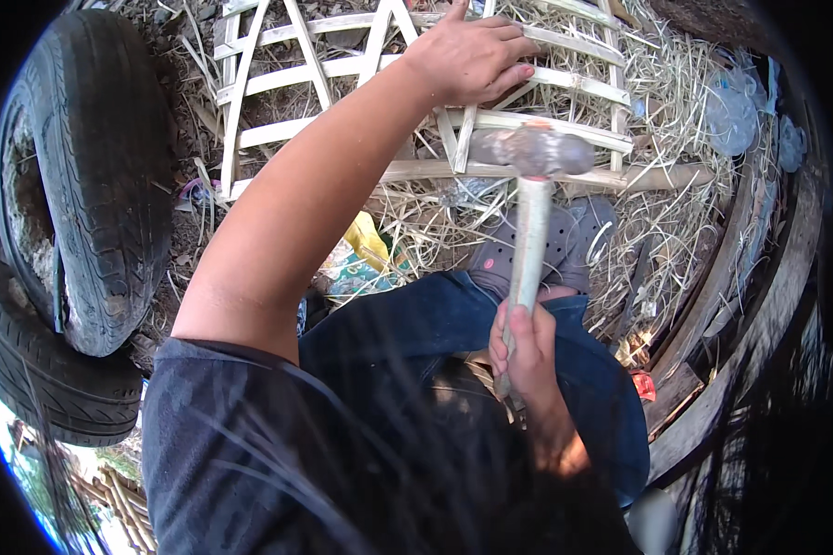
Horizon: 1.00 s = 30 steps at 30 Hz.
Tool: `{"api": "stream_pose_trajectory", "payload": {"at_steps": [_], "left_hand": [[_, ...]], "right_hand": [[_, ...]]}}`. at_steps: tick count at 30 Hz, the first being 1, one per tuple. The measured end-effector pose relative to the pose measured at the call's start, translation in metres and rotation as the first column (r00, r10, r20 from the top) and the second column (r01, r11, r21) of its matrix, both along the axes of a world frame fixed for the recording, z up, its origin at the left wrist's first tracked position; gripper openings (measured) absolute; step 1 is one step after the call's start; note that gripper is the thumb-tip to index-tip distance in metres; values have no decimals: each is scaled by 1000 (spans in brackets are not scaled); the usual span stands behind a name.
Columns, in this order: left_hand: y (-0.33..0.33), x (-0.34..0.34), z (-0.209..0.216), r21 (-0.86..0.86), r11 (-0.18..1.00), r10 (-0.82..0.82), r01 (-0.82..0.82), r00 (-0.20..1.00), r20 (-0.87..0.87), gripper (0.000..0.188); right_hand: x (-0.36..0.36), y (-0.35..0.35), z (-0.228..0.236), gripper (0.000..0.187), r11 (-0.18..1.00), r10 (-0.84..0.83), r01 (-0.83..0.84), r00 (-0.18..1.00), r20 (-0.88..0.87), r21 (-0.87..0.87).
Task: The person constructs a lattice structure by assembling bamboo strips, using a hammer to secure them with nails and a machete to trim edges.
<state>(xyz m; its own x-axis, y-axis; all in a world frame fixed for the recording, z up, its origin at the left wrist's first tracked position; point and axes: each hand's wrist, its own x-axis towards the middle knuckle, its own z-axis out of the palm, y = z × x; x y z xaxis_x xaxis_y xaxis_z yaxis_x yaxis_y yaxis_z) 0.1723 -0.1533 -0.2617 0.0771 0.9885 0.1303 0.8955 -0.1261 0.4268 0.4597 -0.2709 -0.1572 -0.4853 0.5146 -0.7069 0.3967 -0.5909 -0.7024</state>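
Note:
My right hand (526, 347) is closed round the pale handle of a hammer (530, 227). The hammer stands head up, its dull metal head blurred over the near edge of a lattice panel (292, 129) made of flat, light wooden or bamboo strips. My left arm reaches across the panel. On its upper middle part rests my left hand (472, 57), palm down with fingers apart, touching the strips. A thicker pole (666, 177) runs beneath the panel's near edge, just beyond the hammer head.
Worn tyres (102, 176) stand on the left. Dry straw strips (666, 240) litter the ground. Clear plastic bags (733, 116) lie at the far right, beside weathered boards (759, 342). A grey clog (514, 245) is on my foot, near a yellow wrapper (367, 242).

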Motion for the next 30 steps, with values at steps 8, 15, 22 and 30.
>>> {"api": "stream_pose_trajectory", "payload": {"at_steps": [8,15,22,30], "left_hand": [[7,6,3,-29,999,-18,20,998,67,46],[-22,0,33,160,985,71,-71,997,9,23],[-109,37,81,-662,736,106,-138,990,-89,41],[-127,60,106,-535,821,33,-199,952,-303,85]], "right_hand": [[16,-11,8,33,988,136,-141,987,85,64],[58,11,102,28,978,86,-137,950,301,155],[179,15,160,27,978,-98,-35,795,599,208],[224,3,147,30,954,-264,217,936,231,209]]}}
